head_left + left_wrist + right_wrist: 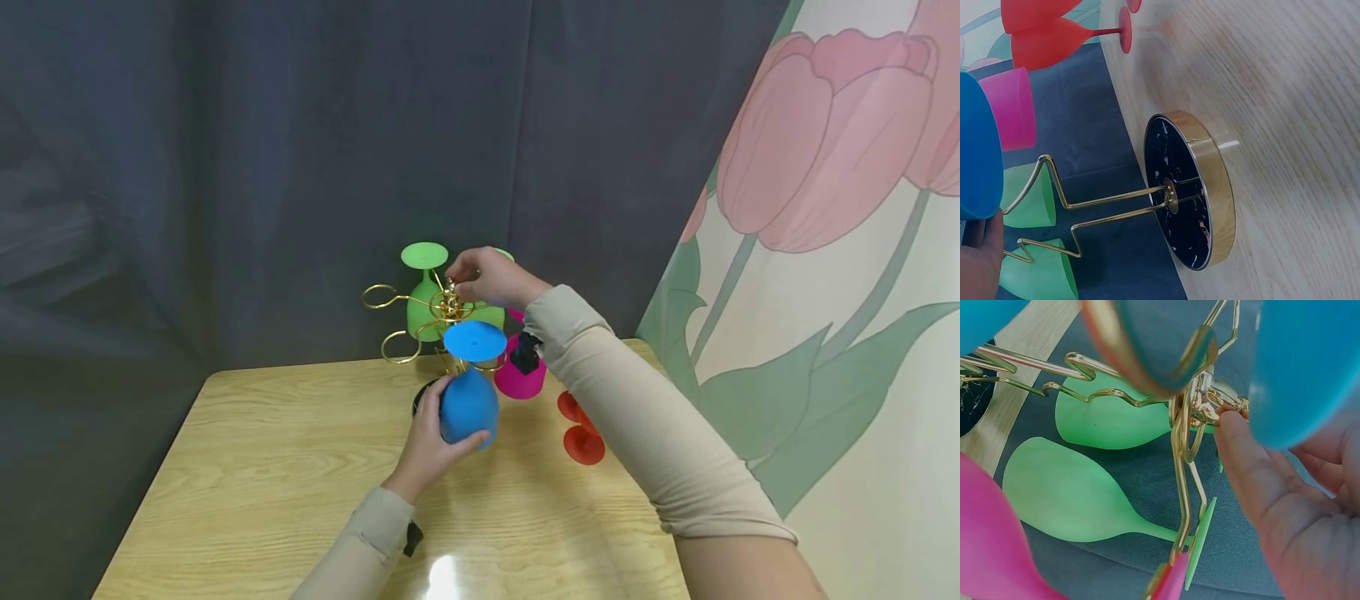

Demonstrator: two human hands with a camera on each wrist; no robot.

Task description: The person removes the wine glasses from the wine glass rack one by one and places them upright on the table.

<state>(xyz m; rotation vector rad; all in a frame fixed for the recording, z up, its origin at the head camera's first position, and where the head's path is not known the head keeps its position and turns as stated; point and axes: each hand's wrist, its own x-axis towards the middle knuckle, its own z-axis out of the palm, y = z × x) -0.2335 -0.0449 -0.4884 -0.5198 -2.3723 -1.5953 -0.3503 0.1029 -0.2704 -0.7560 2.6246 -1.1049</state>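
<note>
A gold wire glass rack [451, 307] with ring arms stands toward the back of the table, on a round black base [1175, 219] with a gold rim. My left hand [429, 452] grips the bowl of a blue wine glass [470, 408], which is upside down, its foot at one of the front rings. Whether the ring bears its weight is hidden. My right hand [497, 279] pinches the ornament at the rack's top. Two green wine glasses [1066, 494] hang upside down at the back. A magenta wine glass [519, 379] hangs at the right, partly behind my right wrist.
Red wine glasses [583, 445] lie or stand on the wooden table [300, 467] to the right, partly behind my right sleeve. Two rack rings [401, 348] at the left bear no glass. A dark curtain [337, 167] hangs behind; a tulip-patterned wall [825, 250] is at the right.
</note>
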